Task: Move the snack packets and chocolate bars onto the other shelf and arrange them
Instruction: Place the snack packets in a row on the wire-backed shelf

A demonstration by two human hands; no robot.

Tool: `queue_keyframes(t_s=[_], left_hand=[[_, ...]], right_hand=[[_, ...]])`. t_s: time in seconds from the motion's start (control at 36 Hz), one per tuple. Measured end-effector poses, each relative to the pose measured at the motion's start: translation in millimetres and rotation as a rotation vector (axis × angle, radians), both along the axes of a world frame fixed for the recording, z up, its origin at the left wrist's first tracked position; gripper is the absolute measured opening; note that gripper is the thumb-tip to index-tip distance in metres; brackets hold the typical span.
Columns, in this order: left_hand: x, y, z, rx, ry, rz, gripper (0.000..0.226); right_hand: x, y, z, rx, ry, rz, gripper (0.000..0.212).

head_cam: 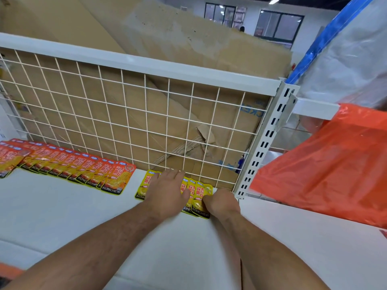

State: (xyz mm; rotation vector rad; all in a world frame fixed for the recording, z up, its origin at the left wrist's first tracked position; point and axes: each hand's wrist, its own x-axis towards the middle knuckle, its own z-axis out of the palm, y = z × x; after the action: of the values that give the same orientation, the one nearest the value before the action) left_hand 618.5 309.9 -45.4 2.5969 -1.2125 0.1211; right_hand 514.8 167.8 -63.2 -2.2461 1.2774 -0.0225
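Both forearms reach forward over the white shelf [62, 216] to a short overlapping row of yellow KONCHEW packets [189, 188] lying at its far right, against the wire grid back [125, 114]. The left hand [167, 191] lies palm down with straight fingers pressing flat on the row. The right hand [222, 203] is curled, thumb and fingers pinching the rightmost yellow packet [202, 197] by its right edge. A longer row of red KONCHEW packets [83, 168] lies to the far left.

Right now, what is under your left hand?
The left hand rests flat on overlapping yellow snack packets on the white shelf. Those beneath the palm are hidden, so uncountable.
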Motion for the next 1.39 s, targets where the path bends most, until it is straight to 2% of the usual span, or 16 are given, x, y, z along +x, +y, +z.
queue_keyframes(t_s=[0.08, 0.17, 0.25, 0.31, 0.5, 0.61, 0.69, 0.81, 0.94, 1.39], left_hand=[[-1.8, -4.8, 0.0, 0.041, 0.002, -0.049, 0.062], [-6.6, -10.3, -0.8, 0.060, -0.004, -0.111, 0.061], [-15.2, -17.2, -3.6, 0.077, 0.007, -0.187, 0.061], [-22.7, -22.3, -6.6, 0.107, 0.003, -0.239, 0.062], [-66.2, -47.0, -20.3, 0.174, 0.060, -0.421, 0.064], [-102.6, -56.3, -19.9, 0.170, 0.040, -0.525, 0.082], [-130.3, -65.4, -21.0, 0.180, 0.070, -0.573, 0.066], [-167.9, -75.2, -13.4, 0.200, 0.085, -0.638, 0.062], [-217.5, -89.0, -7.8, 0.207, 0.042, -0.681, 0.063], [-439.1, -151.5, 9.7, 0.184, -0.024, -0.723, 0.063]], right_hand=[[-6.0, 2.6, -1.7, -0.040, -0.036, 0.014, 0.034], [-21.0, 3.9, -1.9, -0.214, -0.049, 0.121, 0.036], [-42.2, 5.8, -1.4, -0.442, 0.037, 0.310, 0.059], [-57.3, 8.0, -1.7, -0.497, 0.076, 0.339, 0.073], [-119.8, 9.3, -9.1, -0.451, 0.206, 0.195, 0.069], [-163.0, 8.9, -10.5, -0.475, 0.290, 0.138, 0.073], [-197.5, 12.0, -3.0, -0.482, 0.315, 0.084, 0.073], [-239.8, 9.8, 1.3, -0.445, 0.297, -0.014, 0.079], [-293.9, 8.4, 13.6, -0.415, 0.244, -0.112, 0.071], [-510.2, -43.0, 39.8, -0.379, 0.212, -0.158, 0.067]])
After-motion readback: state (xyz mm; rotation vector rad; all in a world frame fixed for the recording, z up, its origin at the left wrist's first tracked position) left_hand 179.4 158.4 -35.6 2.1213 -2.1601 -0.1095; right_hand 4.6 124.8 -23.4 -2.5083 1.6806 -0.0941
